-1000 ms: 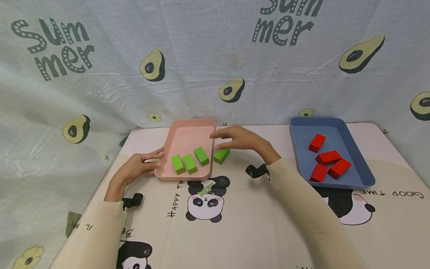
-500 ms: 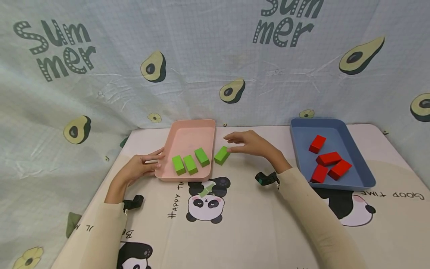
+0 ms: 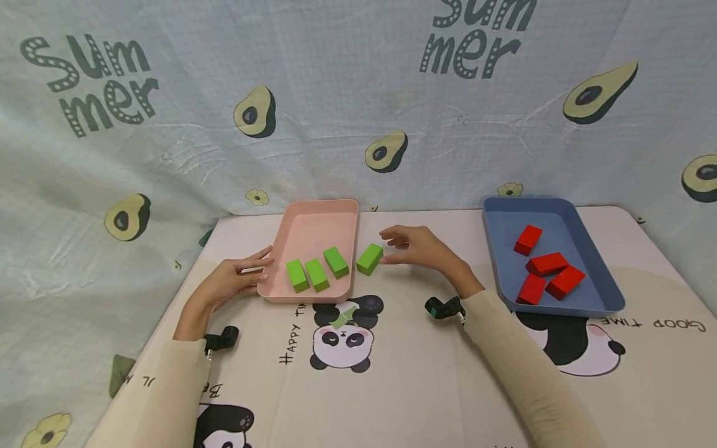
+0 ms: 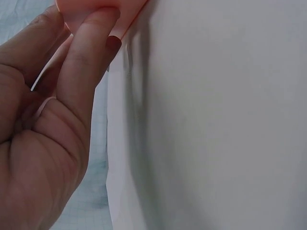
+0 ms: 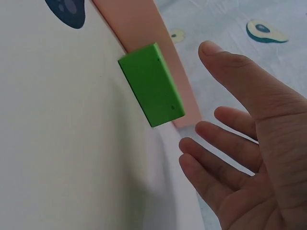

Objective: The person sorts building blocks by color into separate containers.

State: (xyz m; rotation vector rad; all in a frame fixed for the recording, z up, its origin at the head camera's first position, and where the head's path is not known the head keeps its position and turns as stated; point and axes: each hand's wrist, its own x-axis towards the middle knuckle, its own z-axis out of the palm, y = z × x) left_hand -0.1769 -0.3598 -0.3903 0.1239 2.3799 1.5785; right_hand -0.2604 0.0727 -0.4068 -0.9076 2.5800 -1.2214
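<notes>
The left hand (image 3: 235, 277) grips the left rim of a shallow pink tray (image 3: 316, 218), its thumb and fingers at the rim, as the left wrist view (image 4: 72, 72) also shows. Inside the tray lie three green blocks (image 3: 317, 274) near its front end. One more green block (image 3: 370, 259) lies on the table just right of the tray. Beside that block is the right hand (image 3: 417, 244), fingers spread and loosely bent, with nothing held. In the right wrist view the green block (image 5: 152, 86) stands apart from the thumb and fingers.
A blue tray (image 3: 504, 218) with several red blocks (image 3: 546, 264) stands on the right. Panda drawings mark the tablecloth (image 3: 403, 386). A curtain with avocado prints (image 3: 313, 93) hangs along the table's back edge. Each wrist wears a small black camera.
The right hand has drawn back to the right from the pink tray's right rim and lowered slightly, uncovering the green block on the table. The left hand keeps its place on the tray.
</notes>
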